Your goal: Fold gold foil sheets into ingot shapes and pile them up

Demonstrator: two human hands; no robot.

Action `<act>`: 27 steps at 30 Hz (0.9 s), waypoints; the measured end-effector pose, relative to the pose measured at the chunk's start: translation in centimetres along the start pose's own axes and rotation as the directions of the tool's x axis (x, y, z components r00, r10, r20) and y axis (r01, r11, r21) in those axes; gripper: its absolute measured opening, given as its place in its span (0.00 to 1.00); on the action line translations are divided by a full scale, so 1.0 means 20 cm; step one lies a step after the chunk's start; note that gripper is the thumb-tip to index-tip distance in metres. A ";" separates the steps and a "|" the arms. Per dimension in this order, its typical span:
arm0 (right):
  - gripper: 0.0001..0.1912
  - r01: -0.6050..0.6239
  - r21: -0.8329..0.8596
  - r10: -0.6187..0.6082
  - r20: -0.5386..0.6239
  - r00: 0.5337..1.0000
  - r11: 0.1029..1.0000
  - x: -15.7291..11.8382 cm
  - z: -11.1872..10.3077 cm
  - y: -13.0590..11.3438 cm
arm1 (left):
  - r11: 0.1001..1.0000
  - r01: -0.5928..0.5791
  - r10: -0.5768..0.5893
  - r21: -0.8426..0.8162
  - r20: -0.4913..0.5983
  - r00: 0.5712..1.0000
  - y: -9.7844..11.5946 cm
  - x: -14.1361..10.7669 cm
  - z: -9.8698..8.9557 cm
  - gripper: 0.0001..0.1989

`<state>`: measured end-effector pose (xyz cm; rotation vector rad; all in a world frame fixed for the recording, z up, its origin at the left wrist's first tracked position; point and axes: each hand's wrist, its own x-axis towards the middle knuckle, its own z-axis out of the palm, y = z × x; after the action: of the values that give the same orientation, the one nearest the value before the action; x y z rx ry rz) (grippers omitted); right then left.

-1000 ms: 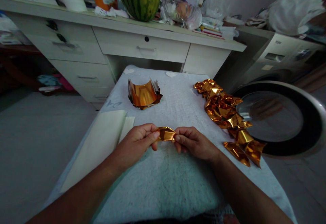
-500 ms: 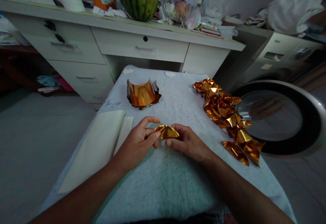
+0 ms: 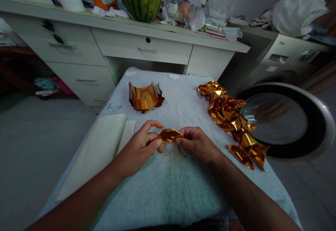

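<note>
So we've got this little gold foil piece up over the cloth, near the middle of it, with a hand at each end. It's small and long, widest in the middle and narrowing toward both ends, with a raised, curved top edge. The color is a coppery gold, pretty shiny, with brighter streaks along the top and darker orange-brown lower down. Hard for us to say how the folds run underneath, the light's a bit dim there.

Our left hand has its grip pinched on one end, thumb in front, with the index finger arched up off the foil. Our right hand has its grip pressed together on the other end, thumb and fingers closed on the tip.

Past the left hand there's a curved stack of the same gold stuff, kind of a trough shape with jagged edges. Over to the right we've got a long pile of crinkly folded pieces, all glinting. Some pale paper lies flat on the cloth at the left.
</note>
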<state>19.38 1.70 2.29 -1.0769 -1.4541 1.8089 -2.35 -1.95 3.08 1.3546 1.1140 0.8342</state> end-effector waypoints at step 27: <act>0.09 0.277 -0.162 -0.294 -0.095 0.951 0.947 0.00 0.06 0.05 | 0.988 -0.096 0.115 0.125 -0.153 0.981 -0.04 0.01 0.00 0.17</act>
<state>18.37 0.88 1.43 -0.9667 -1.5987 1.4313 -2.33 -1.83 2.25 1.4745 1.2399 0.9820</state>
